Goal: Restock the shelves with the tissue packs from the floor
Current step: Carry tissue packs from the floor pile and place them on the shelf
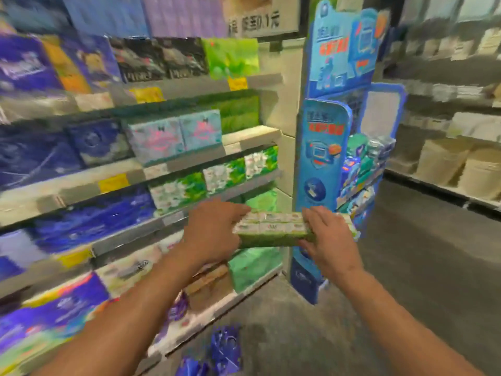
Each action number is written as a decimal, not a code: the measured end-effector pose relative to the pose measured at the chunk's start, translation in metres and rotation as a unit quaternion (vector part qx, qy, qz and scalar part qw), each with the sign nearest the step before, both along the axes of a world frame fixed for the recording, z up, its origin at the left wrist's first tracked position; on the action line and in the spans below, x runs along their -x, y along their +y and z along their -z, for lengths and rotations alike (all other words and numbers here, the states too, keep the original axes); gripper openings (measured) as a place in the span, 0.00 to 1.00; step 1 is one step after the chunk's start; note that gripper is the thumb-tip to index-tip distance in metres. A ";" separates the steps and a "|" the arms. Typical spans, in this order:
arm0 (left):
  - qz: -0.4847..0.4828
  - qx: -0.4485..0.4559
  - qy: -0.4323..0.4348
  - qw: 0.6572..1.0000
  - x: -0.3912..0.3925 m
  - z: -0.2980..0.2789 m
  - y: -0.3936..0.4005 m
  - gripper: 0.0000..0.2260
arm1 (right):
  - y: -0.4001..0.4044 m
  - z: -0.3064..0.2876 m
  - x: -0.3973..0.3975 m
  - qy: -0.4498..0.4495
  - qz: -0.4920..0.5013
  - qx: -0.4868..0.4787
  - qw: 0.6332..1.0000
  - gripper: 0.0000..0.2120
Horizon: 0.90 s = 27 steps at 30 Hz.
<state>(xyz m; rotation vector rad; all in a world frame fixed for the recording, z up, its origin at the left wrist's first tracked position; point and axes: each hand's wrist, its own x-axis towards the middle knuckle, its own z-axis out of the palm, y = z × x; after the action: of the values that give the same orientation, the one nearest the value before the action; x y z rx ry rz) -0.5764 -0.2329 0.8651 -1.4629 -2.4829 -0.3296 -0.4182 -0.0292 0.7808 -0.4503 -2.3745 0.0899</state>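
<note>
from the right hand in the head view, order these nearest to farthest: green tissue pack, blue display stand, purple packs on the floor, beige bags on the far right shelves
1. Green tissue pack: held by the right hand.
2. Blue display stand: just behind the hand.
3. Purple packs: on the floor, below and left.
4. Beige bags: across the aisle, far right.

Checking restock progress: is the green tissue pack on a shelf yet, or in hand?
In hand. The green tissue pack lies flat in mid-air before the shelves, left hand and right hand gripping its ends.
</note>
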 end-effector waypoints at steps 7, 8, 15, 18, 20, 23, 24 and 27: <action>-0.078 -0.052 0.009 0.996 0.128 -0.049 -0.028 0.26 | 0.002 -0.048 0.185 0.014 -0.068 -0.030 0.997 0.32; -0.084 -0.061 0.009 0.995 0.140 -0.051 -0.022 0.27 | 0.010 -0.052 0.201 0.010 -0.064 -0.034 0.997 0.33; -0.100 -0.136 0.039 0.985 0.200 -0.044 0.081 0.27 | 0.113 -0.077 0.278 0.001 -0.043 -0.063 0.997 0.33; -0.098 -0.149 0.058 0.982 0.223 -0.041 0.150 0.26 | 0.181 -0.079 0.304 0.004 -0.028 -0.062 0.998 0.35; -0.100 -0.155 0.076 0.980 0.238 -0.039 0.199 0.25 | 0.229 -0.077 0.321 0.016 -0.022 -0.073 0.997 0.37; -0.117 -0.154 0.084 0.978 0.261 -0.041 0.270 0.19 | 0.291 -0.078 0.347 0.018 -0.022 -0.051 0.998 0.40; -0.126 -0.144 0.088 0.978 0.269 -0.043 0.291 0.18 | 0.309 -0.078 0.357 0.015 -0.025 -0.043 0.999 0.39; -0.146 -0.116 0.117 0.975 0.296 -0.048 0.341 0.15 | 0.353 -0.078 0.391 0.010 -0.043 -0.015 0.999 0.34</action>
<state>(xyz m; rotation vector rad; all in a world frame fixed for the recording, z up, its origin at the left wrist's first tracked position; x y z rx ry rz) -0.8724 0.1083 0.9126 -0.9685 -2.3334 -0.3529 -0.8095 0.3235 0.8583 -0.3309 -2.3729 0.0982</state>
